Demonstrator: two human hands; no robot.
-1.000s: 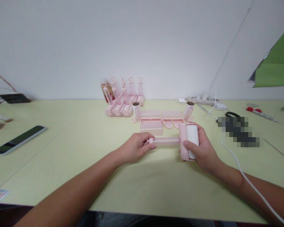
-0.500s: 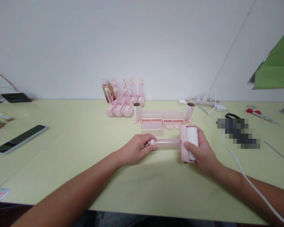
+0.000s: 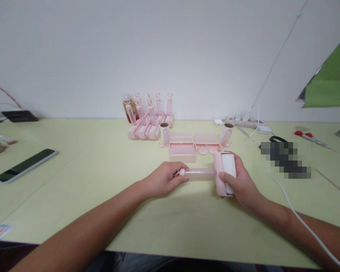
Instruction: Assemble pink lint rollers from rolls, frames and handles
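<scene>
Pink roller tool over matte yellow-green tabletop: slim translucent handle, curved plastic head, white roll. Long axis left–right, head pointing right. Left hand pinches handle's end; right hand clasps head and roll.

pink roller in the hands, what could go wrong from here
The left hand seems to pinch only the end of the handle, so its grip might slip. The right hand has its thumb across the white roll and could press it askew. The white cable crosses the right forearm in view and might snag.
</scene>
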